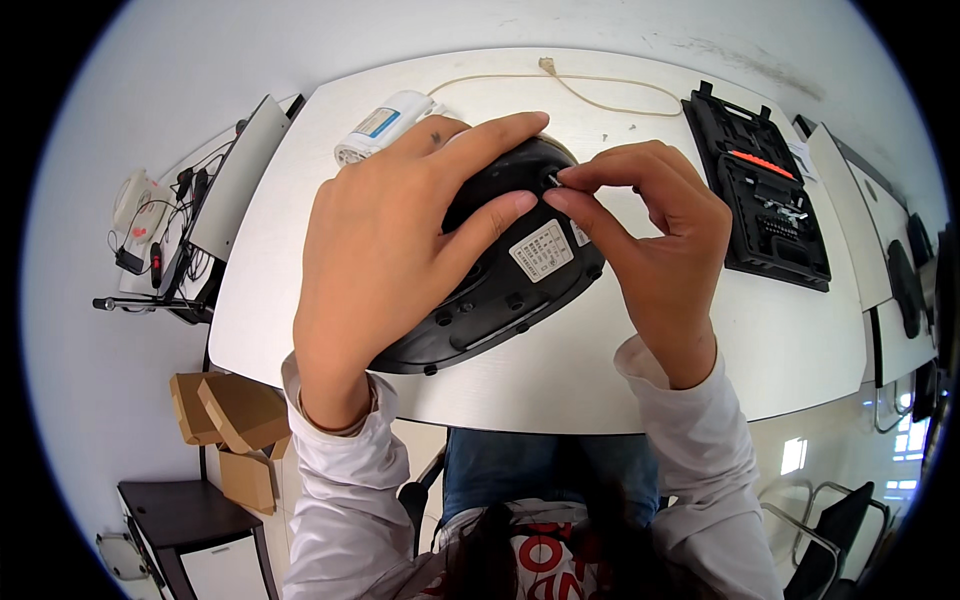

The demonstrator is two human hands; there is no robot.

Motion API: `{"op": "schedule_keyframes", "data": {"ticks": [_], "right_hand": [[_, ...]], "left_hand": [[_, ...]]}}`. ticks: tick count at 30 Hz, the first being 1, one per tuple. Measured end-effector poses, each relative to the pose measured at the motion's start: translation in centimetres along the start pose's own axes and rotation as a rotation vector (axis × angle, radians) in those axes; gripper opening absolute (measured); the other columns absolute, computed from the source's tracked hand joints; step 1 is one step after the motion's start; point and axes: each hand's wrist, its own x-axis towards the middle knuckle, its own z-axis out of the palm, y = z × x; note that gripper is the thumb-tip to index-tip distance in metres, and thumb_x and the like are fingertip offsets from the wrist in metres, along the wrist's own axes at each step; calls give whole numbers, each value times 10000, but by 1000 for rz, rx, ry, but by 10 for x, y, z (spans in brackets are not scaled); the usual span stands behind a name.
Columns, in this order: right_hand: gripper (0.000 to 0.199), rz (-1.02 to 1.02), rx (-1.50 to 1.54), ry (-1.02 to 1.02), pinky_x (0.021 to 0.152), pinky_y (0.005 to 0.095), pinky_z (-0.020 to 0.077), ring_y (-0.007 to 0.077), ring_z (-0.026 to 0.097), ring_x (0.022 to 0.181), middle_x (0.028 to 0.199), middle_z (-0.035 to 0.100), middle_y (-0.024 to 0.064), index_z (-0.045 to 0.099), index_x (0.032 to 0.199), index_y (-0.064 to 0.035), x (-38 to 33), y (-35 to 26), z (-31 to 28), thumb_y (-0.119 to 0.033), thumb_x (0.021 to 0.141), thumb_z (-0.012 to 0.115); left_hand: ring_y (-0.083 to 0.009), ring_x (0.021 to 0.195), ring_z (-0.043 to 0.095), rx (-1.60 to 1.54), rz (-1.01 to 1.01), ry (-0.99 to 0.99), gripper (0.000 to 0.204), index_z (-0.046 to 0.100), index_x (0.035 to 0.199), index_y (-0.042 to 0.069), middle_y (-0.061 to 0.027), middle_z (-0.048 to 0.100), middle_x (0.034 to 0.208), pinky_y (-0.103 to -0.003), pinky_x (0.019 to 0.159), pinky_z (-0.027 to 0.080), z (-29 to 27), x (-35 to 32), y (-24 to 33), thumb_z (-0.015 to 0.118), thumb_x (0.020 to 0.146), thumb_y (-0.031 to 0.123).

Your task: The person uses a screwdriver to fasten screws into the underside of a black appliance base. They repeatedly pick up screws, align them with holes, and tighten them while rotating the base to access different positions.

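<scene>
Black base [490, 287]: L hand [385, 225] fingers clamped on it, R hand [660, 210] fingers pinching small metal pc [555, 181], approx 1 o'clock; better keep pc straight, base steady.

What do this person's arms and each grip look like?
Both arms wear wrinkled, loose-cuffed white fabric sleeves. The left grip, an ungloved hand, has a small dark mark near its knuckles. The right grip is also ungloved.
</scene>
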Motion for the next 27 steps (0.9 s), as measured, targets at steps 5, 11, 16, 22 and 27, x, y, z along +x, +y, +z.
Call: {"op": "schedule_keyframes", "data": {"ticks": [5,11,16,22,27], "right_hand": [[165,-210,-177,63,583,276,444,167,535,638,748,660,-1,704,774,-95,3,6,2,-85,650,812],[177,-376,-281,128,574,266,433,158,507,620,751,654,-16,700,775,-106,1,15,5,-105,643,818],[151,146,170,-154,638,229,434,100,589,719,777,669,3,682,815,-71,13,4,-4,-69,711,791],[204,294,252,-349,722,215,389,63,582,755,762,639,-26,650,823,-67,28,11,-14,-120,708,810],[227,399,390,-485,688,197,388,35,508,709,754,589,-36,629,834,-70,35,26,-14,-118,715,817]], "left_hand": [[-278,744,637,-2,5,6,387,644,1213,168,-95,659,905,-310,660,490,0,0,1,669,834,244],[-275,737,629,-10,-5,-7,386,645,1211,165,-93,655,896,-309,659,487,0,1,1,673,831,229],[-279,745,632,8,0,-5,394,642,1214,167,-94,655,902,-312,660,487,-1,1,1,675,826,225],[-291,757,640,6,-2,-13,408,632,1227,170,-98,655,911,-322,666,492,1,2,2,676,825,227],[-297,755,637,5,-8,-16,410,631,1227,173,-100,653,908,-326,662,489,2,2,2,676,824,233]]}}
